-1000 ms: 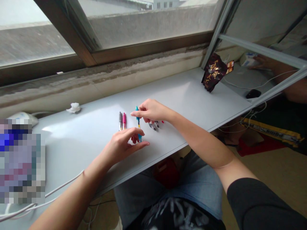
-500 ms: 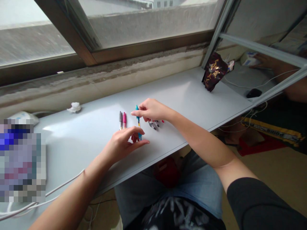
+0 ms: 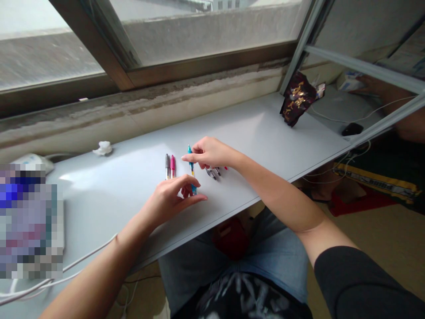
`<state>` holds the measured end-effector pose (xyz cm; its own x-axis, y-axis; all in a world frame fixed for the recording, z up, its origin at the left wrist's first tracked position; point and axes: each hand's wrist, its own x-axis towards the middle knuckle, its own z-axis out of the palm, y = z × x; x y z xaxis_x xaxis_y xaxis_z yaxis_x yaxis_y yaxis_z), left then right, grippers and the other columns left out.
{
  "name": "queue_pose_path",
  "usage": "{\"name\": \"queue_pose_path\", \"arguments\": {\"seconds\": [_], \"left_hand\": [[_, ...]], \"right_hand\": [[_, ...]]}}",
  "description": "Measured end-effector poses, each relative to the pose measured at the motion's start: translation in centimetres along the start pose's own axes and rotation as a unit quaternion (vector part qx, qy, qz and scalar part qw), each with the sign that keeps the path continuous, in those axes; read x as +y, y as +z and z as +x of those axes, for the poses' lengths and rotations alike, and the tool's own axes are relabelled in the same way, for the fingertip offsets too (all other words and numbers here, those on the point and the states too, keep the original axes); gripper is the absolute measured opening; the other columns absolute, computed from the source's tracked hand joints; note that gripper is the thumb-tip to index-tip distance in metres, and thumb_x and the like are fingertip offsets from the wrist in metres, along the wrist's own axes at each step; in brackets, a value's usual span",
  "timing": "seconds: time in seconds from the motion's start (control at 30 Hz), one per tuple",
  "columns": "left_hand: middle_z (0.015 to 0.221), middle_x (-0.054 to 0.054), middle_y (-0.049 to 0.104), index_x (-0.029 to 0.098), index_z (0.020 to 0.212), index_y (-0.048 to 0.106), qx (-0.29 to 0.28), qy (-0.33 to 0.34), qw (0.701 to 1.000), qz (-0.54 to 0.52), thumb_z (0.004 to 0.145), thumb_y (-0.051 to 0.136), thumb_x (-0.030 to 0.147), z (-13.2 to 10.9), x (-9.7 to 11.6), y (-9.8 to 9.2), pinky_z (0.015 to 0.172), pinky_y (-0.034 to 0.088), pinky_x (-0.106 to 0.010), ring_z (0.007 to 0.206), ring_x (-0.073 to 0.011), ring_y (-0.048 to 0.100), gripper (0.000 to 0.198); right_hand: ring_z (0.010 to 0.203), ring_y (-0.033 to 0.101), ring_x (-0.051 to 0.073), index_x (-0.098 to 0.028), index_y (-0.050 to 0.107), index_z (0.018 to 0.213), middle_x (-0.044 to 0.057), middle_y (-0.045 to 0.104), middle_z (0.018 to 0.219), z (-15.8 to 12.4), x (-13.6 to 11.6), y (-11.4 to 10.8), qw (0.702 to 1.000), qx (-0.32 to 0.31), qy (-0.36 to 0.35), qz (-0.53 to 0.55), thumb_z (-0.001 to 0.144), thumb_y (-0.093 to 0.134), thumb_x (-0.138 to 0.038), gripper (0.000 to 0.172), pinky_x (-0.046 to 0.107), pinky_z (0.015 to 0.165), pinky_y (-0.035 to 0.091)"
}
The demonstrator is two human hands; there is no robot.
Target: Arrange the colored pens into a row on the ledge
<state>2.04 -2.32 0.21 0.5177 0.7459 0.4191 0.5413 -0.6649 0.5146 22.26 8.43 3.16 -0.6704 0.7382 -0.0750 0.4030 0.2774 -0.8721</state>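
Note:
On the pale grey desk (image 3: pixel 109 199) a teal pen (image 3: pixel 191 168) lies lengthwise between both hands. My right hand (image 3: pixel 209 153) pinches its far end with thumb and forefinger. My left hand (image 3: pixel 171 199) closes thumb and fingers around its near end. Just left of it a grey pen (image 3: pixel 167 165) and a pink pen (image 3: pixel 172 165) lie side by side. More pens (image 3: pixel 214 172) show partly under my right hand.
A crumpled white tissue (image 3: pixel 102 148) lies at the back left. A dark snack bag (image 3: pixel 295 103) stands at the back right beside a metal frame. White cables (image 3: pixel 83 259) run over the desk's near left edge. Another person's arm (image 3: pixel 395 102) rests beyond the frame.

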Motion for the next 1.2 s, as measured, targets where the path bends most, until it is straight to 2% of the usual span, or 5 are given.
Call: {"name": "queue_pose_path", "arguments": {"seconds": [0.33, 0.53, 0.73, 0.93, 1.2], "left_hand": [[0.068, 0.005, 0.068, 0.022, 0.099, 0.069, -0.023, -0.012, 1.0, -0.008, 0.099, 0.077, 0.049, 0.0, 0.0, -0.1, 0.06, 0.051, -0.022, 0.055, -0.0099, 0.061, 0.028], [0.08, 0.003, 0.069, 0.023, 0.128, 0.065, -0.038, -0.021, 0.999, -0.006, 0.092, 0.081, 0.054, 0.2, 0.1, -0.3, 0.063, 0.05, -0.025, 0.064, -0.0128, 0.061, 0.051], [0.062, 0.004, 0.051, 0.022, 0.074, 0.06, 0.115, -0.187, 0.962, 0.161, 0.096, 0.072, 0.05, 0.4, -1.0, -0.7, 0.059, 0.037, -0.028, 0.053, -0.0126, 0.046, 0.037], [0.056, 0.0, 0.056, 0.026, 0.07, 0.059, 0.074, -0.268, 0.915, 0.292, 0.088, 0.078, 0.063, -0.2, -2.9, -1.5, 0.054, 0.025, -0.029, 0.049, -0.0188, 0.046, 0.046], [0.069, -0.008, 0.07, 0.025, 0.086, 0.068, -0.041, -0.347, 0.883, 0.314, 0.097, 0.062, 0.056, 0.9, -1.4, -1.4, 0.058, 0.036, -0.033, 0.068, -0.0296, 0.069, 0.034]], "right_hand": [[0.053, 0.058, 0.009, -0.016, 0.059, 0.072, 0.002, 0.069, 0.065, 0.1, 0.2, -0.1, 1.0, -0.009, -0.005, -0.008, 0.099, 0.07, -0.047, 0.043, 0.023, 0.055, 0.041], [0.058, 0.055, 0.01, -0.016, 0.061, 0.071, 0.002, 0.069, 0.065, 0.5, 0.5, -0.3, 0.997, 0.014, -0.011, -0.072, 0.102, 0.065, -0.045, 0.043, 0.026, 0.06, 0.036], [0.071, 0.058, 0.016, -0.017, 0.063, 0.073, 0.008, 0.072, 0.076, 0.9, 1.0, -0.3, 0.968, 0.059, 0.014, -0.244, 0.101, 0.066, -0.044, 0.039, 0.029, 0.063, 0.031], [0.082, 0.063, 0.021, -0.016, 0.071, 0.098, 0.013, 0.078, 0.096, 0.8, 1.6, -0.4, 0.958, 0.127, 0.027, -0.256, 0.103, 0.062, -0.036, 0.023, 0.031, 0.067, 0.033], [0.093, 0.065, 0.021, -0.011, 0.074, 0.106, 0.013, 0.077, 0.106, 1.0, 1.9, 0.4, 0.951, 0.0, -0.109, -0.29, 0.097, 0.075, -0.023, 0.015, 0.03, 0.082, 0.04]]}}
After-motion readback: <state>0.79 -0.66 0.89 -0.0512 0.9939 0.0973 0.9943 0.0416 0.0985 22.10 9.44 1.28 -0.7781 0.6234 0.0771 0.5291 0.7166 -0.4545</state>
